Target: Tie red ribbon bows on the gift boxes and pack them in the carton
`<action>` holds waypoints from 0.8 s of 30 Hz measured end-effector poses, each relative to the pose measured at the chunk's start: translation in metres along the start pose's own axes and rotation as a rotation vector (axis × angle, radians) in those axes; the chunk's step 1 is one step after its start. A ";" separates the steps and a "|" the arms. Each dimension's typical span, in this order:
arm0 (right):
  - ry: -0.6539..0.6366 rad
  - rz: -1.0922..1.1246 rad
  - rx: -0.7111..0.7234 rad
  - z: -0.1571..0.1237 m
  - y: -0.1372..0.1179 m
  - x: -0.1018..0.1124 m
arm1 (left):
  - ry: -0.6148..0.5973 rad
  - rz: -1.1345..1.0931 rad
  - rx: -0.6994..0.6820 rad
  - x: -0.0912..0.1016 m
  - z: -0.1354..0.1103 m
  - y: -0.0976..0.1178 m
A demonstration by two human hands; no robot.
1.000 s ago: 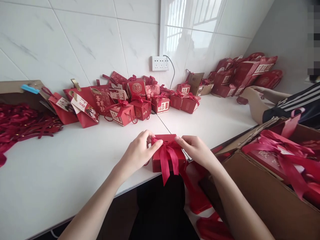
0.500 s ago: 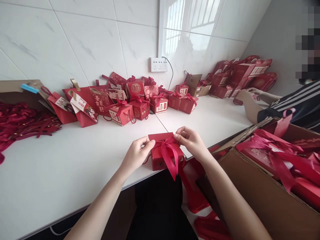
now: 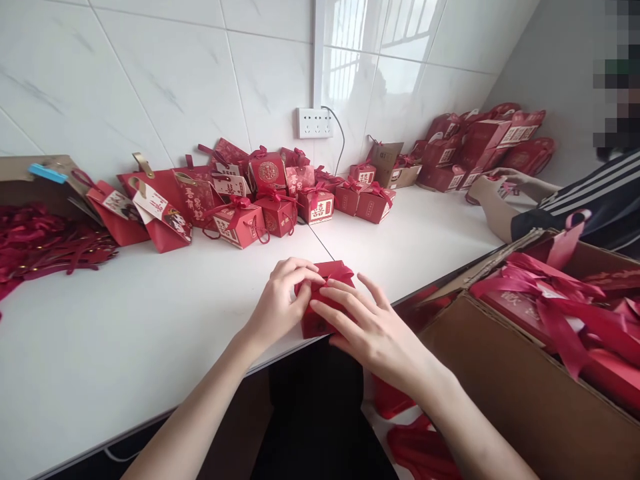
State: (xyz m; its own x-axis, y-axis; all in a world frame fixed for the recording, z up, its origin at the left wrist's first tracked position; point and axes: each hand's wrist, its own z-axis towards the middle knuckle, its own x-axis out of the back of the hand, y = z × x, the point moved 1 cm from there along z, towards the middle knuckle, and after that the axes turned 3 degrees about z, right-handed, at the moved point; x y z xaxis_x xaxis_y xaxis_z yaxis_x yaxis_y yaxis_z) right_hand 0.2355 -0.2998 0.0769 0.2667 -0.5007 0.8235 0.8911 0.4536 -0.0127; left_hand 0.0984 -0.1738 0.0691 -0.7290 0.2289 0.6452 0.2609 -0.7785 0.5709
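A small red gift box (image 3: 320, 272) with a red ribbon bow (image 3: 339, 272) sits at the near edge of the white table (image 3: 125, 313). My left hand (image 3: 281, 300) grips the box's left side, fingers curled round its top corner. My right hand (image 3: 367, 323) lies over the box's front and right side, fingers stretched out and spread, covering most of the bow's tails.
Finished red boxes (image 3: 280, 200) and red bags (image 3: 150, 207) crowd the back wall. Loose red ribbons (image 3: 45, 243) lie at the left. A cardboard carton (image 3: 530, 373) of ribboned boxes stands at the right. Another person's sleeve (image 3: 590, 200) and hand are at the far right.
My right hand let go of the bow's loop and moved down across the box front, fingers now spread. My left hand shifted onto the box's top left corner.
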 end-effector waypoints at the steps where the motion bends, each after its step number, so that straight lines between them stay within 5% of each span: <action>1: 0.019 -0.034 0.001 -0.001 -0.001 -0.004 | -0.017 -0.005 0.000 0.000 0.000 -0.001; 9: 0.256 -0.093 0.035 -0.003 -0.004 -0.005 | -0.064 -0.071 0.055 0.000 0.004 0.004; 19: 0.285 -0.085 -0.013 0.000 -0.031 -0.029 | -0.099 -0.062 0.128 -0.002 0.009 0.005; 24: 0.319 0.167 -0.034 -0.011 -0.028 -0.021 | -0.160 -0.061 0.103 0.003 0.009 0.009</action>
State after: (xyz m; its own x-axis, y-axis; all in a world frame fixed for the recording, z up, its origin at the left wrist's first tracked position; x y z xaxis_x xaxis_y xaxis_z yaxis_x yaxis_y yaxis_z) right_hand 0.2089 -0.3101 0.0538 0.5058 -0.6295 0.5898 0.8361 0.5262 -0.1554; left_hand 0.1041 -0.1744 0.0807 -0.6379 0.3697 0.6756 0.2890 -0.6982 0.6550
